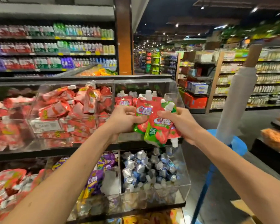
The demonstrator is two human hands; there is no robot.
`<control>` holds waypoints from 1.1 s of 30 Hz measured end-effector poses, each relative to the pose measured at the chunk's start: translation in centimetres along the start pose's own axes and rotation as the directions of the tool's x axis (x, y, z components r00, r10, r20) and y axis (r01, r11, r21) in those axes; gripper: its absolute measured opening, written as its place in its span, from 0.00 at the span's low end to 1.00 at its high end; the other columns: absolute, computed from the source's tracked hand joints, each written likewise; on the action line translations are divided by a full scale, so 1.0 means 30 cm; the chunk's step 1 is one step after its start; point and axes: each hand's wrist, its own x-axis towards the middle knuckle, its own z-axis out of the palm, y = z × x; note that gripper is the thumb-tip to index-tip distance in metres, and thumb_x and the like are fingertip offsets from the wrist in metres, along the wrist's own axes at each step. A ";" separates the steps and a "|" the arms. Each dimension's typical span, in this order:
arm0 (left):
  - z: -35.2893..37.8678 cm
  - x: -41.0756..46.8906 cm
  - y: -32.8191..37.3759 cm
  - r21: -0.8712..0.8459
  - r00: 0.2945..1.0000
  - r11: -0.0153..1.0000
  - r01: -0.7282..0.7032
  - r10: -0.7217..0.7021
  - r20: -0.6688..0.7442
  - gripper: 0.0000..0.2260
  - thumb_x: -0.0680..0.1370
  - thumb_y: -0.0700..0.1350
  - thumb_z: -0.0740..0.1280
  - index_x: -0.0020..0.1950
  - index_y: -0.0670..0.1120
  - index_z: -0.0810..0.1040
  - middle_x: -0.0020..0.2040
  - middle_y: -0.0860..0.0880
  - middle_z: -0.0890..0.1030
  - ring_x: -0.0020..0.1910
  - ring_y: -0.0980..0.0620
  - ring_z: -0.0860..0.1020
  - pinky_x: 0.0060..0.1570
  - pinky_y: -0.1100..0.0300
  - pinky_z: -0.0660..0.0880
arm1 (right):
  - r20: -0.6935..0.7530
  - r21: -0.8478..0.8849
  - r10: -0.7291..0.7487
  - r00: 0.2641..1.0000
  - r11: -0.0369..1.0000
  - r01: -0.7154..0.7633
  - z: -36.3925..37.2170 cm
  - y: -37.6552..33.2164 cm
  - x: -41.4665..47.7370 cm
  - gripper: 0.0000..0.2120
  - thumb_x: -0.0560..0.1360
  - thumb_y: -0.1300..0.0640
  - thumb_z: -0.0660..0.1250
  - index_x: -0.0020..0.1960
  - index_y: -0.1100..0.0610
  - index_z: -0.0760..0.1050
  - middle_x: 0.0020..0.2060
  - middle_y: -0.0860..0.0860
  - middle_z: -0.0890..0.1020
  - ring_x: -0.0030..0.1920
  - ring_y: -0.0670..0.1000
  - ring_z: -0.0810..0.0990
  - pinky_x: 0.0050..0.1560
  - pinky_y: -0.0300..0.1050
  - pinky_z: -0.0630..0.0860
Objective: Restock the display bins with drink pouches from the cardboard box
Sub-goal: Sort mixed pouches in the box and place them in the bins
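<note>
left hand [122,120] and right hand [178,122] grip a bunch of drink pouches [157,128], fingers [164,114] curled round them; next i'd release them into the bin [174,97] behind.

The ceiling [217,16] hangs dark overhead, dotted with small spotlights [254,9] that flare into soft streaks. The drink shelves [55,46] on the left glow brightly but smear with motion blur. So do the red packets [11,126] at the left end of the upper row. Pale glare lies across the clear walls of the display bins [144,85]. The drink pouches [155,126] at centre are sharpest, evenly lit and barely shadowed. Shelf lines bow toward the edges of the view, and the far aisle [265,78] is soft.
</note>
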 end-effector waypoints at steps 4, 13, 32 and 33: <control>0.048 0.151 0.060 0.171 0.959 0.976 -0.135 0.172 -0.226 0.09 0.71 0.46 0.79 0.50 0.50 0.85 0.47 0.52 0.86 0.45 0.55 0.82 0.47 0.59 0.78 | -0.143 -0.108 -0.067 0.987 0.993 0.052 -0.101 -0.054 0.076 0.07 0.73 0.55 0.74 0.42 0.57 0.79 0.29 0.43 0.82 0.32 0.41 0.81 0.34 0.33 0.75; 0.151 0.480 0.058 0.531 0.861 0.837 -0.136 0.365 -0.355 0.10 0.71 0.46 0.79 0.43 0.45 0.81 0.39 0.50 0.82 0.40 0.49 0.80 0.40 0.56 0.77 | -0.174 -0.187 -0.040 0.984 0.982 0.007 -0.276 -0.042 0.226 0.14 0.70 0.51 0.77 0.51 0.58 0.82 0.42 0.55 0.87 0.42 0.53 0.87 0.47 0.49 0.82; 0.229 0.483 -0.005 0.930 0.923 0.358 -0.082 0.380 -0.065 0.21 0.76 0.50 0.73 0.65 0.44 0.72 0.53 0.44 0.76 0.53 0.40 0.79 0.45 0.50 0.73 | -0.054 -0.034 0.166 0.985 0.985 -0.168 -0.248 -0.030 0.308 0.16 0.71 0.51 0.76 0.53 0.59 0.79 0.42 0.55 0.87 0.40 0.52 0.87 0.36 0.44 0.83; 0.213 0.461 -0.007 0.901 0.900 0.406 -0.150 0.434 -0.045 0.22 0.76 0.46 0.73 0.67 0.46 0.71 0.51 0.45 0.76 0.51 0.41 0.79 0.45 0.50 0.74 | -0.050 -0.013 0.186 0.981 0.982 -0.187 -0.243 -0.032 0.306 0.17 0.71 0.51 0.77 0.54 0.60 0.79 0.42 0.55 0.87 0.40 0.53 0.87 0.35 0.44 0.82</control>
